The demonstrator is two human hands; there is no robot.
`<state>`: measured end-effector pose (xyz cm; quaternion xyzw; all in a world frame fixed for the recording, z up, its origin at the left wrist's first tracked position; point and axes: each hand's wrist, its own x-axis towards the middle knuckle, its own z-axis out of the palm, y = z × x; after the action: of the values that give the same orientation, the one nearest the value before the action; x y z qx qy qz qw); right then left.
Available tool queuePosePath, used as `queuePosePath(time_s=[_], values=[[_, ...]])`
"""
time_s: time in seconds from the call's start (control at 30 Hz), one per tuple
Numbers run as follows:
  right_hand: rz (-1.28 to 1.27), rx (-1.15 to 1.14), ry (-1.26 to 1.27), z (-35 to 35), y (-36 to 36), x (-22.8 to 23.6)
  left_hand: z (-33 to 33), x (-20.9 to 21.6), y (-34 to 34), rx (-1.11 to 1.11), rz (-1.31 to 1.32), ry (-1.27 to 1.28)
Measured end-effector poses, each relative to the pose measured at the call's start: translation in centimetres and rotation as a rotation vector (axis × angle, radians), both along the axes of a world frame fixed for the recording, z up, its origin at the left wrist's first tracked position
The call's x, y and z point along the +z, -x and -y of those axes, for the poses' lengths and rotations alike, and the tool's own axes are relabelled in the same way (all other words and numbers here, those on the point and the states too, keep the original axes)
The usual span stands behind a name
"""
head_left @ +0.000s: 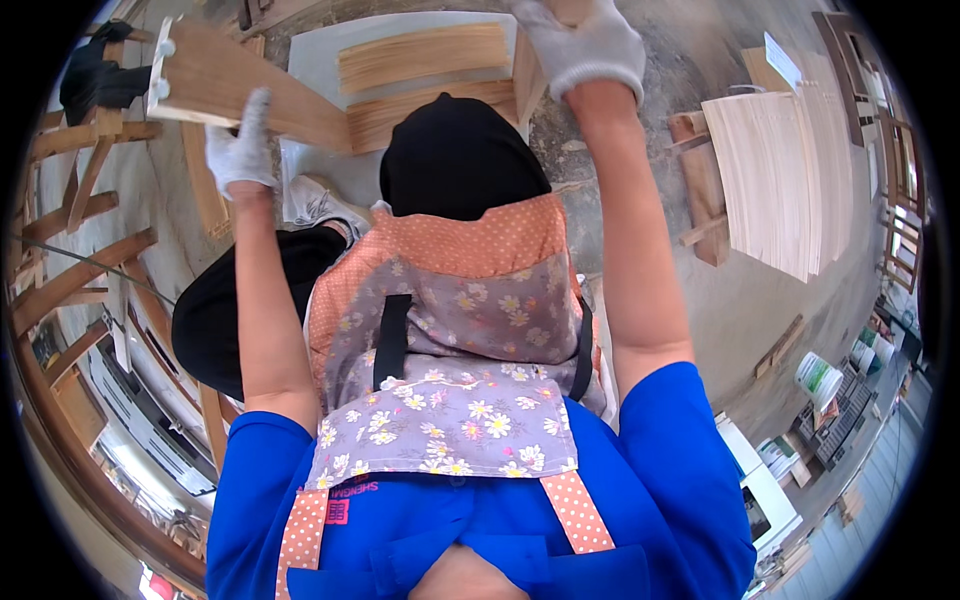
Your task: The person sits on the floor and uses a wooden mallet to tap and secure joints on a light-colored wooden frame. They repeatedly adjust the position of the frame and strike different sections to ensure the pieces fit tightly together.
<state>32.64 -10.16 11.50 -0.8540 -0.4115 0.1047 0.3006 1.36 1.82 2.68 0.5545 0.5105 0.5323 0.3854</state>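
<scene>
In the head view, the person's left hand (240, 155), in a white knit glove, is partly closed on the lower edge of a long wooden board (255, 88), one finger lying up against its face. The board slants at the upper left, its pale-edged end to the left and its other end beside thin wooden slats (425, 58) on a whitish sheet (315, 50). The right hand (590, 50), also gloved, reaches the top edge near an upright wooden piece (527, 78); its fingers are cut off, so how far open it is and whether it holds anything cannot be told. To the right, a stack of pale panels (775, 185) leans over wooden blocks (705, 205).
</scene>
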Motion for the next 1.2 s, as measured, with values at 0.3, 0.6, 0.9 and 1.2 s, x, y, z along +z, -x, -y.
queuePosePath(time_s=[0.3,0.6,0.9,1.2], values=[[-0.006,-0.002,-0.38,3.2,-10.8,-5.6,-2.7,-2.6,0.8,0.087,-0.579,0.158],[0.098,-0.001,0.151,2.6,-11.1,-4.6,-1.3,-0.3,0.4,0.039,-0.508,0.095],[-0.03,-0.091,0.023,1.6,-8.9,-3.3,0.4,0.7,-0.9,0.147,-0.742,0.187],[0.152,0.037,0.095,0.0,-5.8,-2.4,-2.2,-2.1,2.2,0.126,-0.611,0.152]])
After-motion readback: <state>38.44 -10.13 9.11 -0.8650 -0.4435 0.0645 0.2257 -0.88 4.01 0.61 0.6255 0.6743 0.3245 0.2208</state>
